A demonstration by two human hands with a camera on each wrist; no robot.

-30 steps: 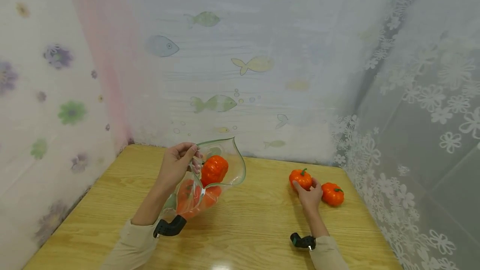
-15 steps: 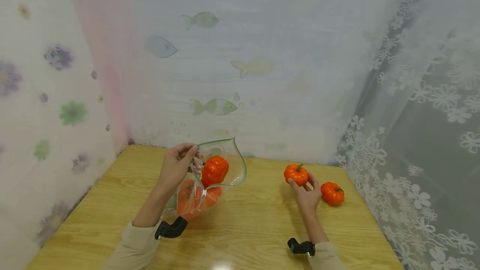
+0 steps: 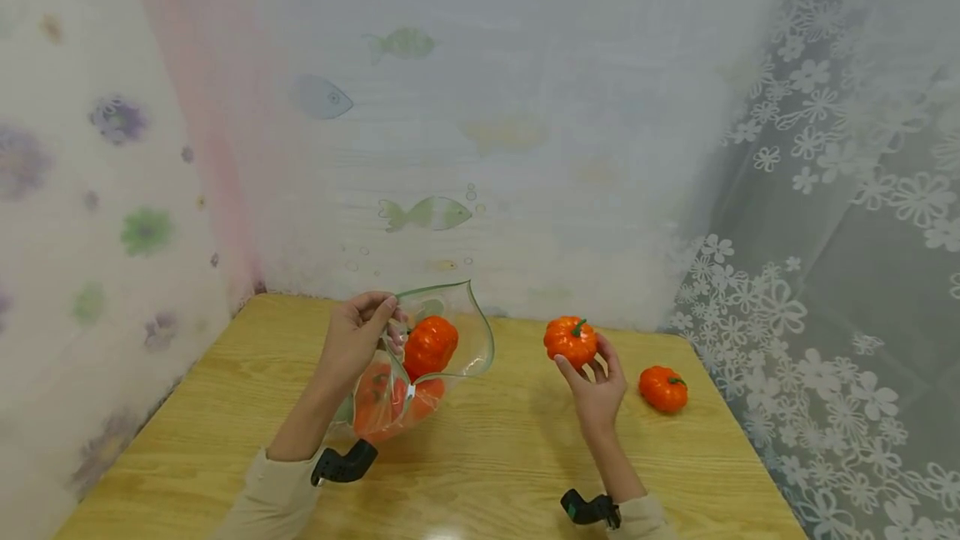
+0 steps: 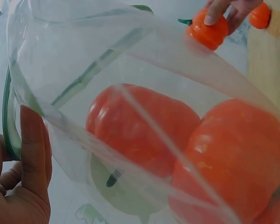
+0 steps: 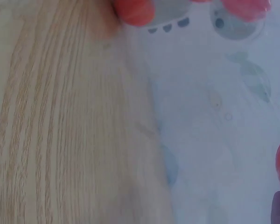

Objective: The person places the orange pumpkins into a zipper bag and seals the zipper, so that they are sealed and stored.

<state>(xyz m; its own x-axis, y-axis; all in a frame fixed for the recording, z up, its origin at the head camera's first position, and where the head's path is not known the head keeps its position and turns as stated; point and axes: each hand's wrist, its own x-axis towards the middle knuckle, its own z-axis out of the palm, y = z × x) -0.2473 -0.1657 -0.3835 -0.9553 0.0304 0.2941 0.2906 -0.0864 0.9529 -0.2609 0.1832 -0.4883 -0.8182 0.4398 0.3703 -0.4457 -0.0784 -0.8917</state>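
Observation:
My left hand (image 3: 378,317) pinches the rim of a clear zip bag (image 3: 465,332) and holds its mouth open above the table. Several orange toy pumpkins (image 3: 429,346) lie inside the bag; in the left wrist view they (image 4: 144,130) fill the frame behind the plastic, with my thumb (image 4: 33,154) on the bag's edge. To the right of the bag, my right hand (image 3: 588,365) grips a small orange pumpkin (image 3: 572,341) with a green stem, lifted off the table. The same pumpkin (image 4: 207,30) shows at the top of the left wrist view.
Another small pumpkin (image 3: 663,388) rests on the wooden table (image 3: 495,448) near its right edge. Fish-print sheeting (image 3: 427,211) stands behind the table and a lace curtain (image 3: 817,315) hangs on the right. The right wrist view is blurred, showing table grain (image 5: 60,140).
My right hand closed on the pumpkin on the table, lifted it and carried it up and left toward the bag. The left hand and bag stayed put.

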